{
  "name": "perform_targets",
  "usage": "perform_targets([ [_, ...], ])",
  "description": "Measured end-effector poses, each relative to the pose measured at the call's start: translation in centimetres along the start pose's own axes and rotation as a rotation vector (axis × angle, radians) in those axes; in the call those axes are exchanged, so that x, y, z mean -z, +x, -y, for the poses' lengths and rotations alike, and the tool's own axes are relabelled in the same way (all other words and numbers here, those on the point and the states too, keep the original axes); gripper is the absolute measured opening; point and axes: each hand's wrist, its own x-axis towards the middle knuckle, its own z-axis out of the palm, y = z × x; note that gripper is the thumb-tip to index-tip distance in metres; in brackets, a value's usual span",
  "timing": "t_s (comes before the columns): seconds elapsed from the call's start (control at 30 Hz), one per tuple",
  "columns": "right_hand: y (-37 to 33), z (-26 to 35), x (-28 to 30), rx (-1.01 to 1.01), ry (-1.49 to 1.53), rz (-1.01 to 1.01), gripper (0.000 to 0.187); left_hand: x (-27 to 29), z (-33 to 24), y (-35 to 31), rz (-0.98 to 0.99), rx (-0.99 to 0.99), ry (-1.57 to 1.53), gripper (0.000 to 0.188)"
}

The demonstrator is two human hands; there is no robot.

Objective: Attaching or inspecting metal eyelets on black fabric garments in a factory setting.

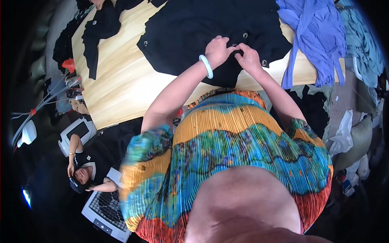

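Observation:
A black garment with several round buttons lies spread over the wooden table. My left hand, with a pale bangle on the wrist, pinches the cloth from the left. My right hand meets it from the right, thumb and fingers closed on the same spot. Between the fingertips a button partly shows; the rest of the pinched cloth is hidden. One button sits just beyond my right hand, another button to its right. Far to the left on the same garment is a further button.
Purple-blue cloth hangs over the table's right end, with teal cloth beyond it. Another black piece lies at the far left, where someone's hand shows. A second person is at the lower left, beside white machines.

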Motion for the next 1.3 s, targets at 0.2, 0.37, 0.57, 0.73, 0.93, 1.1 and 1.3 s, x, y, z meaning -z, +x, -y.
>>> perform_targets([
  [0.2, 0.6, 1.6, 0.7, 0.183, 0.093, 0.016, 0.014, 1.0, 1.1, 1.1, 0.118, 0.047, -0.222, 0.038],
  [0.37, 1.0, 5.2, 1.5, 0.225, 0.131, 0.066, 0.019, 5.0, 2.2, -0.6, 0.273, 0.238, -0.597, 0.029],
  [0.57, 1.3, 7.1, 1.2, 0.233, -0.035, 0.198, 0.036, 6.3, 2.8, -1.0, 0.3, 0.274, -0.575, 0.032],
  [0.73, 1.9, 6.8, 1.5, 0.277, -0.146, 0.259, 0.031, 6.2, 2.3, -1.1, 0.474, 0.08, -0.263, 0.043],
  [0.93, 2.0, 6.6, 1.5, 0.32, -0.156, 0.311, 0.023, 5.1, 1.7, -3.0, 0.278, -0.007, -0.225, 0.039],
  [1.1, 1.6, 6.9, 0.9, 0.409, -0.257, 0.365, 0.014, 3.3, 1.4, -4.4, 0.15, 0.065, -0.241, 0.026],
  [1.3, 0.8, 6.2, -0.3, 0.545, -0.442, 0.348, 0.003, 0.9, 2.1, -5.0, -0.002, -0.03, -0.059, 0.021],
])
